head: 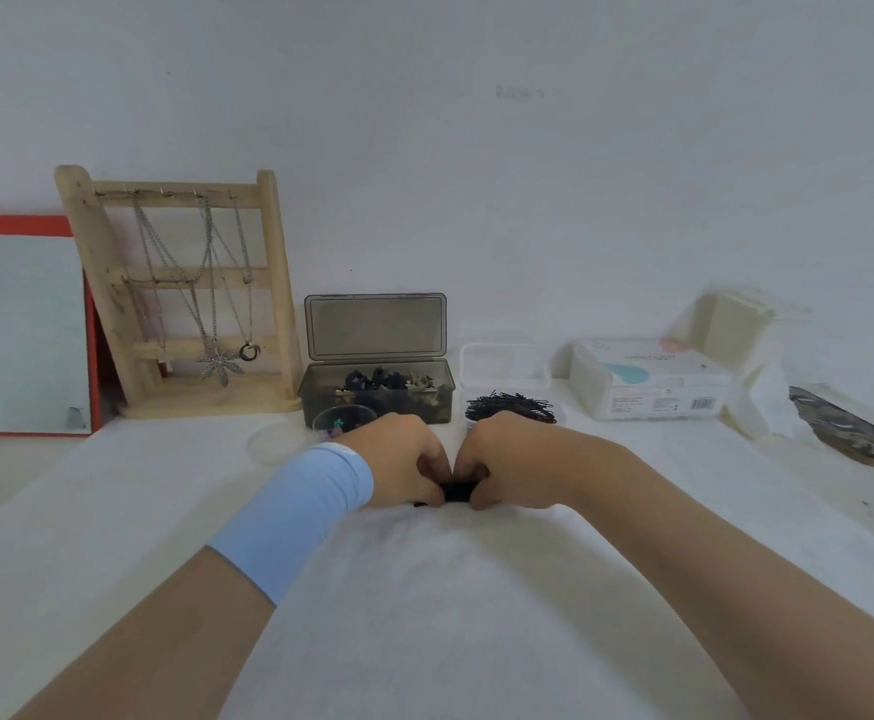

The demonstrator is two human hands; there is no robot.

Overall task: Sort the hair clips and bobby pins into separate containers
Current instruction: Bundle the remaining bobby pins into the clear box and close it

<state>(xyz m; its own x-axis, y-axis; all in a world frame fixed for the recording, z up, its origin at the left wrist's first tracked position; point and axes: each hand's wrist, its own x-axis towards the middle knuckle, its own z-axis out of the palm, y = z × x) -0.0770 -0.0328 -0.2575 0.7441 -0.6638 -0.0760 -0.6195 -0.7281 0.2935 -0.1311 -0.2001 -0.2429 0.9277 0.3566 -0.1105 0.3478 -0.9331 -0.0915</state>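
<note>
My left hand [404, 459] and my right hand [502, 465] meet at the middle of the white table, fingers curled down, both pinching a small black item [458, 492] between them; what it is stays hidden by the fingers. Behind the hands stands a grey translucent box [315, 394] with its lid up, holding several dark hair clips [388, 380]. To its right a pile of black bobby pins [513, 405] lies in a small clear container. A small round clear tub [341, 420] with coloured bits sits behind my left hand.
A wooden jewellery stand [175, 288] with necklaces and a red-framed mirror [19, 330] stand at the back left. A round clear lid [274, 444] lies left of my left wrist. A white clear box [502, 363], a printed carton [648, 381] and a dark rock [850, 428] sit at the right.
</note>
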